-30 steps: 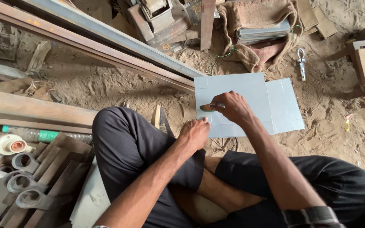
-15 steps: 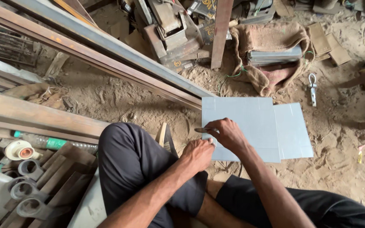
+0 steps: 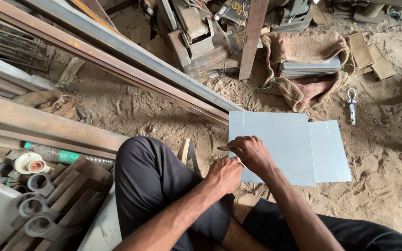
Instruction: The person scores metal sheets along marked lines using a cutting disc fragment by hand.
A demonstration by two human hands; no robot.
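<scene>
Two grey metal sheets (image 3: 275, 144) lie flat on the sandy floor (image 3: 154, 111), one overlapping the other, and both of the person's hands work at the near left edge of the upper, larger sheet. The smaller sheet (image 3: 331, 153) pokes out from under it on the right side.

The right hand (image 3: 252, 153) rests on the left edge of the upper sheet with its fingers curled closed around a thin pointed tool (image 3: 224, 148), whose tip sticks out to the left, just past the sheet's edge. The left hand (image 3: 224, 174) sits just beside and below the right one, at the sheet's near left corner, fingers bent and knuckles up; whether it pins the sheet or grips anything I cannot tell, since the fingertips are hidden. The two hands touch or nearly touch.

The person sits on the floor in black trousers, the left knee (image 3: 150, 176) raised close to the sheets. A small wooden piece (image 3: 184, 151) stands between that knee and the sheets.

Beyond the sheets, a brown sack (image 3: 303, 56) holds a stack of flat grey plates (image 3: 310, 67). A silver shackle (image 3: 352, 104) lies in the sand to the right of it. Long rusty steel beams (image 3: 117, 56) run diagonally across the floor on the left. Near the left edge lie a plastic bottle with a green label (image 3: 61, 155), a roll of tape (image 3: 28, 163) and several short pipe rings (image 3: 36, 204).
</scene>
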